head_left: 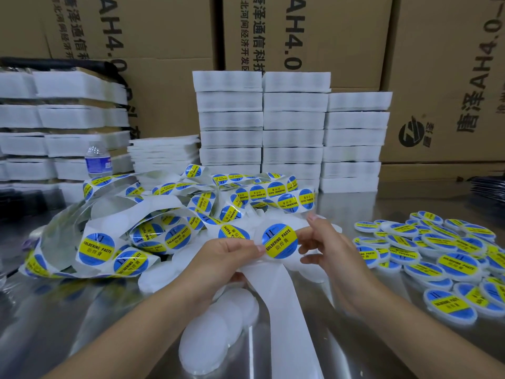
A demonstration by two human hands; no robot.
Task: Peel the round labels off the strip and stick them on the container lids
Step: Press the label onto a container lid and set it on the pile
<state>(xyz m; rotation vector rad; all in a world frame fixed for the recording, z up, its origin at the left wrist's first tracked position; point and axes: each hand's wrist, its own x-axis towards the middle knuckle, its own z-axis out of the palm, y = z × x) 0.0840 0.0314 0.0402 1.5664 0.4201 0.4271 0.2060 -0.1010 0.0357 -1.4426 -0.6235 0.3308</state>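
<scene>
Left of my left hand, the strip (109, 222) lies in one slack heap so it feeds freely; its labels are too tangled to count. My left hand (229, 258) pinches the backing, thumb on top and fingers curled under, to keep it taut. Just below that hand overlap bare lids (216, 326), perhaps four, close for sticking. Between my hands sits one label (279, 242). My right hand (325, 247) nips its right edge with thumb and forefinger, other fingers loose, probably to peel. Right of it, dozens of finished lids (453, 265) are heaped apart from the bare ones.

Printed cardboard boxes (300, 31) behind steel table (382, 203).
</scene>
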